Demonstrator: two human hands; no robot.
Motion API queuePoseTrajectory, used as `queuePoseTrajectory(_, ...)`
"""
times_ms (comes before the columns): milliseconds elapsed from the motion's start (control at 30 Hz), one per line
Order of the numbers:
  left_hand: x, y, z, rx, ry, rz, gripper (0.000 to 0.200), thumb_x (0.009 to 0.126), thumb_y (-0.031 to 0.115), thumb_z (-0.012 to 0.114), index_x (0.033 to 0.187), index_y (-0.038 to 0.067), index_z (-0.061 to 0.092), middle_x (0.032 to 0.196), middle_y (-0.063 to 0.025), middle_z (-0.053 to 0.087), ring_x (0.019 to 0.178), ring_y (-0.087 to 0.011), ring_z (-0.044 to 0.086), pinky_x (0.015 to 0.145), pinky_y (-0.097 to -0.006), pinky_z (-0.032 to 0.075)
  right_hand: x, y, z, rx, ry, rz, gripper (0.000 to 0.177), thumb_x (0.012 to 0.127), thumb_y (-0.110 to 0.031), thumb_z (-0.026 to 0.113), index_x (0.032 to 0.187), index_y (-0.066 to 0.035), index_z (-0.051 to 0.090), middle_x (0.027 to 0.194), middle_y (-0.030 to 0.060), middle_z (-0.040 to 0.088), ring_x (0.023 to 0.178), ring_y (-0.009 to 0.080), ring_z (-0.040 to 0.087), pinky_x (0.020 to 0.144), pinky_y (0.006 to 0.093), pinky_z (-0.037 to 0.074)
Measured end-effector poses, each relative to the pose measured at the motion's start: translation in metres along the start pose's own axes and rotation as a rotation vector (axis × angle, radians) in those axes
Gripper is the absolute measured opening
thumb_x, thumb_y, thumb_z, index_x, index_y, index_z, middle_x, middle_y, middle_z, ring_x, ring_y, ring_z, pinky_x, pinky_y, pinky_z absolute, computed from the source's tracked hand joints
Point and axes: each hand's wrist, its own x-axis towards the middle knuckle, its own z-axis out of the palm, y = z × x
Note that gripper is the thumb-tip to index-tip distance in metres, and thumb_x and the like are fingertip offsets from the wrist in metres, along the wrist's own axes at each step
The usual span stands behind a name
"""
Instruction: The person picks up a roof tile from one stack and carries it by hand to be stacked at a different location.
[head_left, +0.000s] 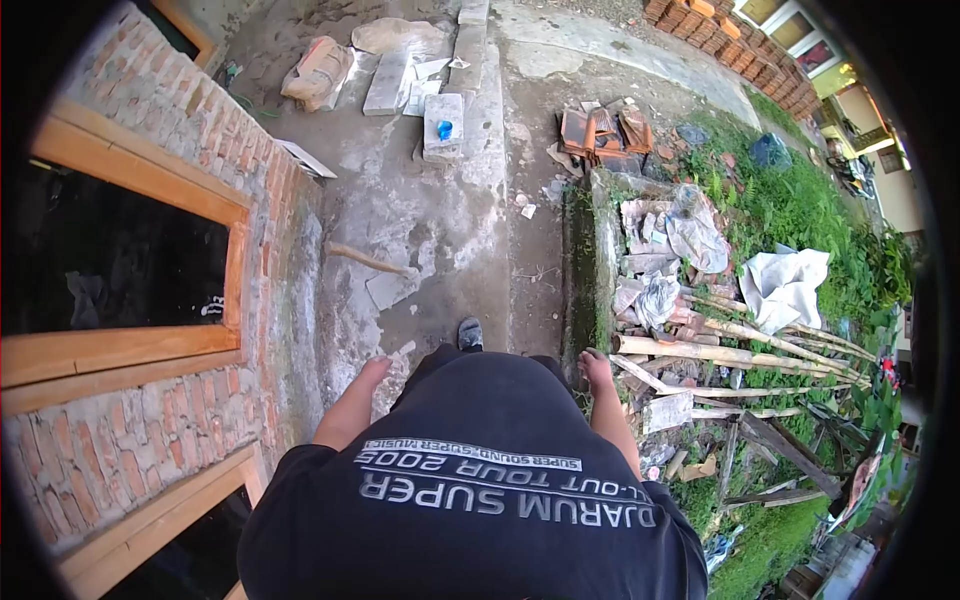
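My left hand (pixel 375 369) hangs beside my body over the rough concrete floor, a small pale chip lying or showing just right of it. My right hand (pixel 596 368) hangs on the other side, near the edge of a low mossy wall (pixel 606 260). The fingers of both hands are too small and foreshortened to make out, and I see no clear object in either. Ahead on the ground lies a hoe-like tool with a wooden handle (pixel 368 260) and a flat greyish blade (pixel 391 290). One dark shoe (pixel 470 335) shows below my black shirt (pixel 480 440).
A brick wall (pixel 150 90) with orange wooden window frames (pixel 120 355) runs along the left. Ahead are grey blocks (pixel 388 85), a blue cup-like item (pixel 445 130) and sacks (pixel 318 75). Broken tiles (pixel 605 135), bamboo poles (pixel 720 350) and weeds (pixel 800 200) lie to the right.
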Motion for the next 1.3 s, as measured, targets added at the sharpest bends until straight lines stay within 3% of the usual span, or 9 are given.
queuePoseTrajectory(133, 0.013, 0.018, -0.021, 0.094, -0.054, -0.074, 0.039, 0.09, 0.028, 0.057, 0.123, 0.006, 0.06, 0.101, -0.0076, 0.065, 0.081, -0.0174, 0.061, 0.058, -0.0331, 0.044, 0.018, 0.008, 0.026, -0.111, -0.059, -0.027, 0.032, 0.092, -0.02, 0.059, 0.119, -0.004, 0.06, 0.082, 0.0047, 0.065, 0.069, 0.0112, 0.06, 0.053, 0.0257, 0.044)
queuePoseTrajectory(167, 0.017, 0.018, -0.024, 0.066, -0.02, -0.037, 0.039, 0.09, 0.028, 0.057, 0.124, 0.007, 0.059, 0.103, -0.0081, 0.065, 0.08, -0.0181, 0.061, 0.059, -0.0322, 0.045, 0.007, 0.005, 0.026, -0.073, -0.113, 0.159, 0.033, 0.09, -0.021, 0.06, 0.117, -0.002, 0.061, 0.086, 0.007, 0.067, 0.075, 0.0183, 0.064, 0.061, 0.032, 0.049)
queuePoseTrajectory(367, 0.054, -0.008, -0.04, -0.225, -0.086, 0.011, 0.04, 0.091, 0.029, 0.056, 0.126, 0.009, 0.057, 0.112, -0.0105, 0.064, 0.09, -0.0243, 0.064, 0.075, -0.0394, 0.049, 0.007, 0.05, 0.03, -0.473, -0.181, 0.232, 0.031, 0.085, -0.024, 0.063, 0.099, 0.004, 0.068, 0.092, 0.0133, 0.07, 0.079, 0.0262, 0.067, 0.066, 0.0391, 0.053)
queuePoseTrajectory(667, 0.028, 0.108, -0.034, 0.388, -0.2, -0.04, 0.039, 0.092, 0.03, 0.054, 0.123, 0.008, 0.059, 0.112, -0.0091, 0.064, 0.099, -0.0256, 0.061, 0.081, -0.0419, 0.048, 0.091, -0.004, 0.048, -0.499, -0.326, 0.226, 0.032, 0.087, -0.026, 0.061, 0.093, 0.005, 0.067, 0.088, 0.0144, 0.07, 0.074, 0.0296, 0.068, 0.059, 0.042, 0.053)
queuePoseTrajectory(767, 0.054, 0.161, -0.03, 0.437, -0.181, -0.039, 0.039, 0.092, 0.03, 0.054, 0.123, 0.008, 0.059, 0.11, -0.0086, 0.065, 0.099, -0.0249, 0.061, 0.081, -0.0413, 0.048, 0.175, -0.047, 0.062, -0.684, -0.429, 0.149, 0.03, 0.089, -0.024, 0.059, 0.112, -0.006, 0.067, 0.092, 0.0094, 0.068, 0.084, 0.0263, 0.066, 0.079, 0.0376, 0.053)
queuePoseTrajectory(867, 0.074, 0.226, -0.024, 0.474, -0.134, -0.048, 0.039, 0.092, 0.03, 0.054, 0.123, 0.007, 0.06, 0.109, -0.0082, 0.065, 0.099, -0.0242, 0.061, 0.082, -0.0406, 0.048, 0.229, -0.126, 0.079, -0.278, -0.285, 0.403, 0.031, 0.09, -0.023, 0.058, 0.118, -0.011, 0.064, 0.082, 0.0022, 0.065, 0.067, 0.0161, 0.062, 0.057, 0.0324, 0.052)
queuePoseTrajectory(933, 0.078, 0.29, -0.012, 0.502, -0.069, -0.072, 0.039, 0.092, 0.03, 0.054, 0.123, 0.007, 0.06, 0.108, -0.0079, 0.065, 0.099, -0.0237, 0.06, 0.083, -0.0402, 0.048, 0.264, -0.178, 0.09, -0.253, -0.231, 0.259, 0.031, 0.09, -0.025, 0.059, 0.117, -0.01, 0.064, 0.078, 0.0006, 0.063, 0.063, 0.0122, 0.059, 0.049, 0.0291, 0.047)
queuePoseTrajectory(1067, 0.152, 0.356, -0.004, 0.263, 0.142, 0.012, 0.041, 0.092, 0.029, 0.055, 0.126, 0.006, 0.059, 0.105, -0.007, 0.065, 0.096, -0.0211, 0.06, 0.083, -0.0385, 0.047, 0.34, -0.256, 0.103, -0.49, -0.17, -0.186, 0.035, 0.089, -0.026, 0.062, 0.117, -0.005, 0.063, 0.08, 0.0049, 0.064, 0.066, 0.0154, 0.06, 0.058, 0.0312, 0.049)
queuePoseTrajectory(1300, 0.204, 0.467, 0.01, -0.057, 0.187, 0.138, 0.051, 0.091, 0.026, 0.058, 0.136, 0.005, 0.051, 0.106, -0.0101, 0.062, 0.091, -0.0187, 0.059, 0.081, -0.0351, 0.047, 0.365, -0.349, 0.087, -0.239, -0.173, -0.02, 0.035, 0.09, -0.024, 0.061, 0.12, -0.007, 0.061, 0.091, 0.0045, 0.065, 0.075, 0.0153, 0.06, 0.059, 0.0308, 0.046)
